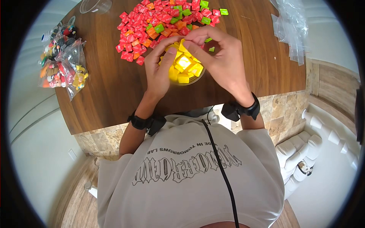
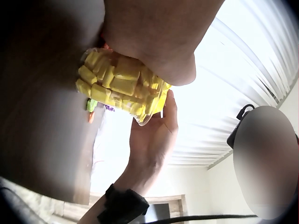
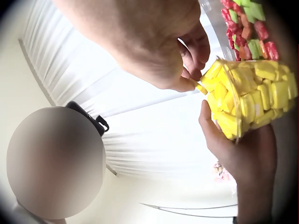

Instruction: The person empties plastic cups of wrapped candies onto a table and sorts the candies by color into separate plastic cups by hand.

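A clear plastic cup [image 3: 237, 105] heaped with yellow-wrapped candies [image 1: 184, 62] stands on the wooden table near its front edge. My left hand [image 1: 159, 72] curls round the side of the cup, its thumb over the rim. In the right wrist view that left hand [image 3: 240, 151] lies along the cup's wall. Above the heap, my right hand [image 1: 224, 57] pinches one yellow candy [image 3: 201, 88] between thumb and fingertips. The left wrist view shows the candies [image 2: 124, 81] packed against the see-through wall, with the right hand [image 2: 152, 140] behind it.
A wide pile of red, orange and green candies [image 1: 163, 19] spreads just beyond the cup. Plastic bags of small figures [image 1: 62, 68] lie at the left edge. Clear plastic bags [image 1: 291, 30] lie at the right, and a clear container [image 1: 96, 5] stands at the back.
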### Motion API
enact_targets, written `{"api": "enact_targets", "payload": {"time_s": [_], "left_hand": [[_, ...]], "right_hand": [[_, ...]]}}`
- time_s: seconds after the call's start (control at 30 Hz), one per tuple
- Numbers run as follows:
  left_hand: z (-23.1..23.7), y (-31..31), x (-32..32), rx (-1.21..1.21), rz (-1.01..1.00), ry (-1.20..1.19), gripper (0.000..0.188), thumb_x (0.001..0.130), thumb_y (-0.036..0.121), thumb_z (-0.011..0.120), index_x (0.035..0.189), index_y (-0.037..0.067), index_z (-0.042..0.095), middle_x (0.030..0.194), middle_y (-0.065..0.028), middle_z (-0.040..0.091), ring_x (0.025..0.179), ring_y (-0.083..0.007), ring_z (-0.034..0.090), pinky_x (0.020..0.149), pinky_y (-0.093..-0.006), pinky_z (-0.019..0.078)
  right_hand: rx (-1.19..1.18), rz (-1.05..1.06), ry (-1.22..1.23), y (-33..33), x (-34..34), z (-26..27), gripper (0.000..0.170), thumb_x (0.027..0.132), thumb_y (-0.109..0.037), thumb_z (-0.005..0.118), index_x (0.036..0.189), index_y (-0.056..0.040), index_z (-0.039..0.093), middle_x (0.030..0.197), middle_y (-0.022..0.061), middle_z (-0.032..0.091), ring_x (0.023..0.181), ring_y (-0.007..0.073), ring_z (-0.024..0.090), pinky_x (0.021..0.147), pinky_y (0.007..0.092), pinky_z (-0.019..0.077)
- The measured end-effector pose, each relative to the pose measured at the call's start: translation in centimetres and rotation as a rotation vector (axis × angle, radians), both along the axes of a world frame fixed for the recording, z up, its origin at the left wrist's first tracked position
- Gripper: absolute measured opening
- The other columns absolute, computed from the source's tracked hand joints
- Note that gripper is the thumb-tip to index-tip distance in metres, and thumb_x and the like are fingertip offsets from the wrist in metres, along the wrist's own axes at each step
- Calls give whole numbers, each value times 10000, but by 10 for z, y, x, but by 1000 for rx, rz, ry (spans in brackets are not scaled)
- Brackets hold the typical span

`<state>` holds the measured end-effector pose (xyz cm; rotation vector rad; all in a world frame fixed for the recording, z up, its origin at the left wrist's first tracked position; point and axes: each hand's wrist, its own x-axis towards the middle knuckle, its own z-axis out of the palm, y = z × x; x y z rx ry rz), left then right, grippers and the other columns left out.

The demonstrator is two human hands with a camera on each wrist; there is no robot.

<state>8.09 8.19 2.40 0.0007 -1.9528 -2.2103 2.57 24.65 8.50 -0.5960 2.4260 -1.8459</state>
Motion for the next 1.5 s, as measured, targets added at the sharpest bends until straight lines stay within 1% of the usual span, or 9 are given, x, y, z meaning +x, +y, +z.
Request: {"api": "enact_targets", "payload": {"time_s": [0.13,0.27,0.57,0.63,0.77,1.13,1.27,1.37,1.5], "left_hand": [[-1,-3,2,25,-25,-12,348,1067,183,526,1302,-57,620,1265,-121,673,1146,-160,624,1015,-304,475],[-8,-5,3,66,-14,-31,348,1064,161,513,1308,-66,611,1269,-121,668,1153,-156,615,1022,-303,469],[-8,-6,5,-81,-4,-11,367,1011,62,509,1341,-73,597,1302,-139,659,1187,-168,609,1047,-310,457],[-7,-7,4,-61,-14,-20,384,1005,56,493,1350,-87,581,1318,-148,649,1211,-183,605,1063,-317,454],[-4,-4,3,75,-36,-24,399,1010,61,465,1363,-100,559,1338,-160,637,1227,-197,602,1075,-327,454],[-1,-3,-1,70,-56,15,387,1046,133,425,1329,-80,580,1317,-166,639,1230,-208,603,1073,-329,454],[1,-2,-1,59,-45,6,399,1048,164,427,1324,-76,586,1310,-162,641,1232,-210,600,1080,-336,445],[1,1,-1,81,-40,23,450,1074,253,407,1334,-70,582,1334,-158,626,1248,-220,592,1093,-349,436],[2,4,0,293,-12,9,619,1106,445,284,1431,-37,498,1453,-172,527,1321,-239,543,1132,-377,401]], "right_hand": [[215,29,257,-3,-2,5,144,872,-39,786,1010,-19,754,906,65,734,789,143,669,681,275,533],[210,44,275,-6,-4,4,145,872,-44,787,1008,-8,752,929,73,742,771,171,675,686,284,543],[155,135,133,-6,-11,8,157,892,-72,776,1039,-20,765,924,73,754,761,163,677,721,288,554],[159,177,53,-3,-13,8,144,916,-109,736,1035,-30,754,998,104,759,869,255,731,725,353,578],[169,196,8,-2,-14,7,146,916,-124,740,1028,-32,756,978,97,763,880,247,729,734,353,576],[262,182,266,3,-12,1,143,865,-148,782,957,-43,750,896,111,731,908,302,678,806,401,548],[244,157,252,2,-8,1,161,851,-155,797,957,-43,750,899,114,724,907,309,675,834,409,541],[206,112,321,-1,-8,0,221,835,-198,815,990,-54,751,953,111,724,928,318,675,844,412,544],[269,273,448,-6,4,11,437,782,-279,860,1153,-100,713,1212,121,671,1116,357,618,971,477,511]]}}
